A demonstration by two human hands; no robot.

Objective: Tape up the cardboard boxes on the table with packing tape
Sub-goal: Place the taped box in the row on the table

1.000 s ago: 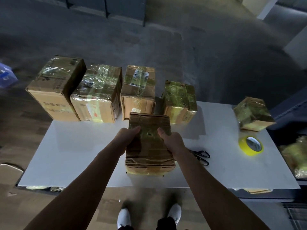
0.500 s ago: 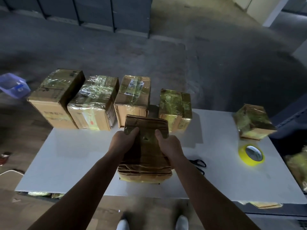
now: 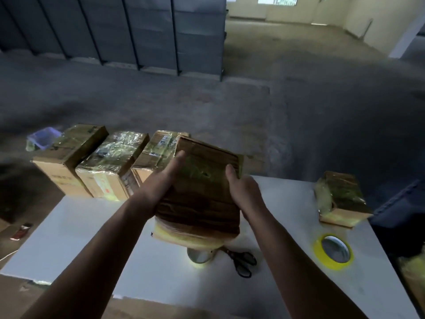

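Note:
I hold a flat brown cardboard box (image 3: 202, 194), wrapped in tape, lifted above the white table (image 3: 69, 240) and tilted. My left hand (image 3: 164, 183) grips its left side with the thumb lying on the top face. My right hand (image 3: 243, 192) grips its right edge, thumb on top, fingers hidden behind the side. A yellow packing tape roll (image 3: 333, 252) lies flat on the table at the right. A second tape roll (image 3: 199, 257) peeks out below the held box, with black scissors (image 3: 242, 263) beside it.
Three taped boxes stand in a row along the table's back left: a tall one (image 3: 69, 162), a middle one (image 3: 110, 166) and one with labels (image 3: 156, 155). A small taped box (image 3: 340, 199) sits at the back right. A purple bin (image 3: 43, 138) is on the floor behind.
The box has come up off the table and moved away from me, tilting. A tape roll that it covered now shows beneath it. My view has swung upward.

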